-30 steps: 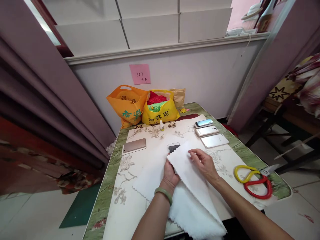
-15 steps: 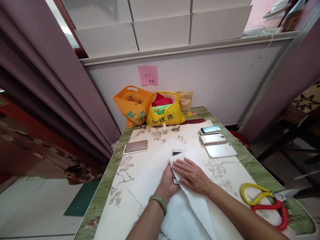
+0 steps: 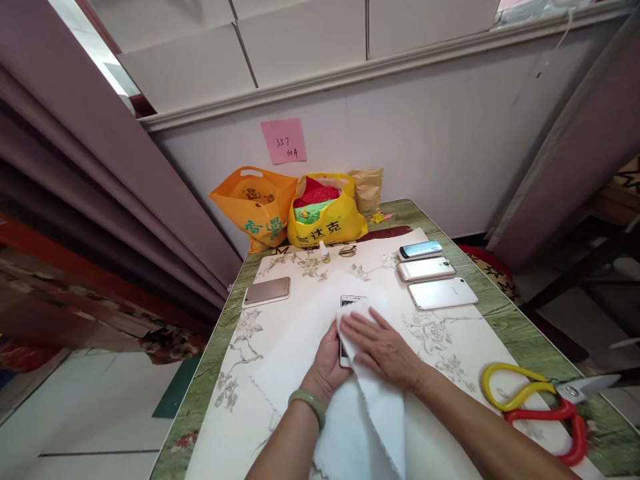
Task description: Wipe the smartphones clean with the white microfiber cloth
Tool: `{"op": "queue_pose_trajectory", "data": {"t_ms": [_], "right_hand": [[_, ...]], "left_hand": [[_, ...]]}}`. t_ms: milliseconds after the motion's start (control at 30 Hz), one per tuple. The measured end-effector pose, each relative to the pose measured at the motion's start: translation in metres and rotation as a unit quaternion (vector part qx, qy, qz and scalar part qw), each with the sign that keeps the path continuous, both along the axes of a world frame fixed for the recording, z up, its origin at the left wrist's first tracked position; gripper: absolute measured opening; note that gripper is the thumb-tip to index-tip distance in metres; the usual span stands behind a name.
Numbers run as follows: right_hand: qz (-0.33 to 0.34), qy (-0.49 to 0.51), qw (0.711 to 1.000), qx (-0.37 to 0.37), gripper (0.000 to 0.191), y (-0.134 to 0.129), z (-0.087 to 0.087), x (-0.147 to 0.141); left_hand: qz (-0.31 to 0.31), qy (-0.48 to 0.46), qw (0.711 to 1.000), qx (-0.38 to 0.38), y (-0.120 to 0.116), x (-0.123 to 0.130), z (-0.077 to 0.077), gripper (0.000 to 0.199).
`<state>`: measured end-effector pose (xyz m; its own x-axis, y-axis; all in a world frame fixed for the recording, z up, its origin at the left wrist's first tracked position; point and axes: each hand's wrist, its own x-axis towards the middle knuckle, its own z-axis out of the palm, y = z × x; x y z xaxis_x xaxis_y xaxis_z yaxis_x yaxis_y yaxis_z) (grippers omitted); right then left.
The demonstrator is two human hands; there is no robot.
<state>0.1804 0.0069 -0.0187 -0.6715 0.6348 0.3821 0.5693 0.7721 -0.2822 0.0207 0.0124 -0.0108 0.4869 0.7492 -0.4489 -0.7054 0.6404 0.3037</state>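
My left hand (image 3: 327,363) is closed around the left side of a white smartphone (image 3: 353,299) at the middle of the table. Across the phone's face lies a white cloth (image 3: 383,420), which trails down toward me in a fold. With fingers stretched out, my right hand (image 3: 387,350) holds the cloth pressed against the phone. The cloth hides most of the screen; the phone's top and a strip along its left side show. A green bangle (image 3: 309,403) circles my left wrist.
Several phones lie about: a silver one (image 3: 443,293), two behind it, and a brown-backed one (image 3: 267,291) at left. Scissors (image 3: 565,400) sit near my right forearm. A small bottle (image 3: 325,253), glasses (image 3: 347,251), an orange bag (image 3: 255,213) and a yellow bag (image 3: 325,230) stand farther back.
My right hand and the cloth have shifted slightly over the phone, and the cloth's lower fold has swung left. My left hand still grips the phone. The camera view has tilted a little.
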Motion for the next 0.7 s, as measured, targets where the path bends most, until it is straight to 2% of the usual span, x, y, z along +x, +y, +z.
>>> {"op": "queue_pose_trajectory", "data": {"t_ms": [67, 100, 133, 167, 233, 300, 333, 367, 400, 433, 500, 533, 567, 600, 700], "right_hand": [[-0.144, 0.02, 0.989, -0.016, 0.06, 0.003, -0.003, -0.001], [-0.181, 0.023, 0.983, -0.018, 0.062, 0.002, -0.004, -0.002], [-0.181, 0.02, 0.983, -0.014, 0.063, 0.001, -0.003, -0.003], [-0.143, 0.011, 0.99, -0.005, 0.065, -0.002, -0.002, -0.003], [-0.006, -0.01, 1.0, 0.018, 0.065, -0.008, 0.002, -0.004], [0.11, -0.028, 0.993, 0.031, 0.063, -0.011, 0.005, -0.003], [0.132, -0.032, 0.99, 0.031, 0.061, -0.011, 0.005, -0.003], [0.121, -0.033, 0.992, 0.028, 0.06, -0.009, 0.003, -0.002], [0.076, -0.027, 0.997, 0.021, 0.059, -0.006, 0.001, -0.002], [0.005, -0.017, 1.0, 0.012, 0.059, -0.003, -0.002, -0.001], [-0.152, 0.01, 0.988, -0.007, 0.06, 0.002, -0.006, -0.002], [-0.196, 0.018, 0.98, -0.012, 0.061, 0.003, -0.007, -0.002], [-0.202, 0.018, 0.979, -0.012, 0.062, 0.002, -0.007, -0.004], [-0.169, 0.013, 0.985, -0.006, 0.062, 0.0, -0.005, -0.005], [0.035, -0.021, 0.999, 0.017, 0.061, -0.01, 0.005, -0.008]], "left_hand": [[-0.007, 0.012, 1.0, 0.009, 0.0, 0.003, 0.001, 0.035], [-0.014, 0.016, 1.0, 0.008, -0.001, 0.004, 0.002, 0.037], [-0.014, 0.019, 1.0, 0.007, -0.001, 0.005, 0.003, 0.04], [-0.006, 0.02, 1.0, 0.005, -0.002, 0.004, 0.004, 0.042], [0.009, 0.018, 1.0, -0.007, -0.003, 0.001, 0.006, 0.046], [0.012, 0.02, 0.999, -0.025, -0.003, -0.001, 0.007, 0.048], [0.018, 0.022, 0.999, -0.029, -0.003, -0.001, 0.006, 0.047], [0.029, 0.029, 0.999, -0.028, -0.002, 0.0, 0.005, 0.044], [0.043, 0.037, 0.998, -0.022, -0.001, 0.001, 0.004, 0.039], [0.055, 0.048, 0.997, -0.015, 0.0, 0.002, 0.002, 0.033], [0.061, 0.067, 0.996, -0.004, 0.001, 0.005, 0.0, 0.025], [0.057, 0.073, 0.996, 0.0, 0.002, 0.006, -0.001, 0.024], [0.057, 0.075, 0.996, 0.003, 0.002, 0.005, -0.002, 0.025], [0.063, 0.076, 0.995, 0.005, 0.002, 0.004, -0.003, 0.026], [0.082, 0.075, 0.994, 0.003, -0.001, -0.002, -0.005, 0.027]]}}
